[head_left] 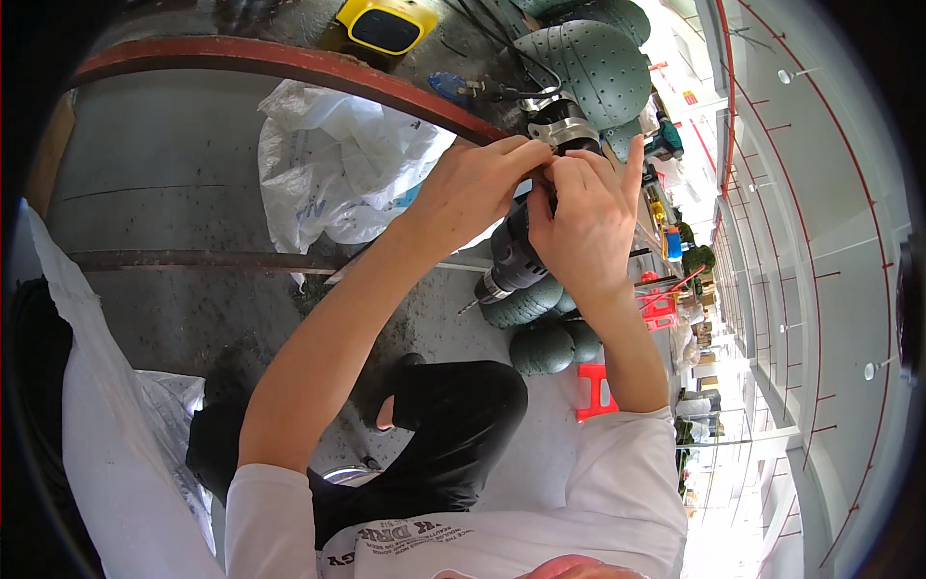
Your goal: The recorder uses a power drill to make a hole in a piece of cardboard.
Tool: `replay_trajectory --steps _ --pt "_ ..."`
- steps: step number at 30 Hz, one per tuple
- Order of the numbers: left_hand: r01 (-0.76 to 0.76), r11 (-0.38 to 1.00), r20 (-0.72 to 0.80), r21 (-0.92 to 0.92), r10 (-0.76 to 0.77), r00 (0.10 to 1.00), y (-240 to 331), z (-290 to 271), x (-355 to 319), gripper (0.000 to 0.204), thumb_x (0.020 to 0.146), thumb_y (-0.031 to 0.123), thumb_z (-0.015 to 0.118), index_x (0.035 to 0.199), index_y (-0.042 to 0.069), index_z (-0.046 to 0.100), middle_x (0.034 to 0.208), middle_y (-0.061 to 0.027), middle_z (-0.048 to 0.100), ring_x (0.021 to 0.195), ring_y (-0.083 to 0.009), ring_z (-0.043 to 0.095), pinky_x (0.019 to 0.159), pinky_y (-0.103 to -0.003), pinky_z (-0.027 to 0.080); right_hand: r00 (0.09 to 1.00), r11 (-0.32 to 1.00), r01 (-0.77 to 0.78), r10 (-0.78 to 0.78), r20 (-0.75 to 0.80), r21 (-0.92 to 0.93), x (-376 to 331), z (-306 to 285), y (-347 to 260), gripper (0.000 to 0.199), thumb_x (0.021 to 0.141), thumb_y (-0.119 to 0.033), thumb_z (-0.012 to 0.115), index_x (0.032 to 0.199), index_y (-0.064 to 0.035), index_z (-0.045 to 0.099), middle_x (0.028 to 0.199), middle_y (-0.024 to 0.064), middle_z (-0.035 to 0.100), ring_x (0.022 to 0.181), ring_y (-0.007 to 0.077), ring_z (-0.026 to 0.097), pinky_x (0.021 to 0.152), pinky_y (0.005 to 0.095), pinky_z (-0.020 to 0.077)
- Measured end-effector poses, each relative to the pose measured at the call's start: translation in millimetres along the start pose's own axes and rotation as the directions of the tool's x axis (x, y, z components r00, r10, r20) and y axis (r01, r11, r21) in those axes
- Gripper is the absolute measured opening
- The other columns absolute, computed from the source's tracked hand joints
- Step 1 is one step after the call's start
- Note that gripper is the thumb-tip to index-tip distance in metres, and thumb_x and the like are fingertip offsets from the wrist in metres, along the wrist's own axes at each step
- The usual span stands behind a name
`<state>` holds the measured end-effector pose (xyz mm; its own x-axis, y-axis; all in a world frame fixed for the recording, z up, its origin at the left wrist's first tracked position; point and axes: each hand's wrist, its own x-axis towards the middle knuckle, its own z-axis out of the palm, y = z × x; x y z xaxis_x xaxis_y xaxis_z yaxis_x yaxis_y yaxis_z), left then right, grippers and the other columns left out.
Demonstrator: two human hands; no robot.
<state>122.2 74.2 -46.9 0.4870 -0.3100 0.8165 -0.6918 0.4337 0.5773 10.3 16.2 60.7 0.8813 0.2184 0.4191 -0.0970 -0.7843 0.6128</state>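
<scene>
My left hand [482,188] and my right hand [586,227] meet at the table's edge, close to a metal clamp [564,130] with a black part in it. The left thumb and fingers are pinched together. Most fingers of the right hand curl in towards the same spot, while one finger points up. Whatever lies between the fingertips is too small or too covered to name. Just below and between my hands is a dark grey power drill [518,253], partly hidden by the right hand. Its chuck and thin bit [469,308] point down and to the left.
Dark green perforated domes [588,72] sit beyond the clamp, near a yellow-framed device [388,29] and cables. A red-brown table edge [280,60] runs across, with a white plastic bag [333,159] below. More green domes [542,349] and a red stool [596,391] stand lower down.
</scene>
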Motion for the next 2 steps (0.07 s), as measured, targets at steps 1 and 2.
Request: replay_trajectory --steps 1,2 --pt "-0.034 0.999 0.015 0.028 0.033 0.999 -1.3 -1.3 2.1 0.029 0.085 -0.002 0.064 0.113 0.008 0.065 0.11 -0.0089 0.071 0.089 -0.0324 0.071 0.07 -0.037 0.057 1.0 1.0 -0.018 0.018 0.019 -0.017 0.2 1.5 -0.7 0.014 0.075 -0.009 0.072 0.085 -0.0061 0.063 0.085 0.0083 0.066 0.101 0.0247 0.065 0.118 0.0647 0.0211" --pt "-0.064 0.996 0.032 0.058 0.062 0.998 -1.7 -3.5 4.4 0.03 0.086 -0.001 0.065 0.114 0.009 0.064 0.111 -0.0099 0.071 0.089 -0.0324 0.071 0.07 -0.036 0.057 0.999 0.999 -0.035 0.036 0.039 -0.03 1.6 2.5 -1.8 0.015 0.076 -0.009 0.073 0.086 -0.0068 0.063 0.089 0.0102 0.068 0.104 0.0259 0.066 0.118 0.0642 0.0197"
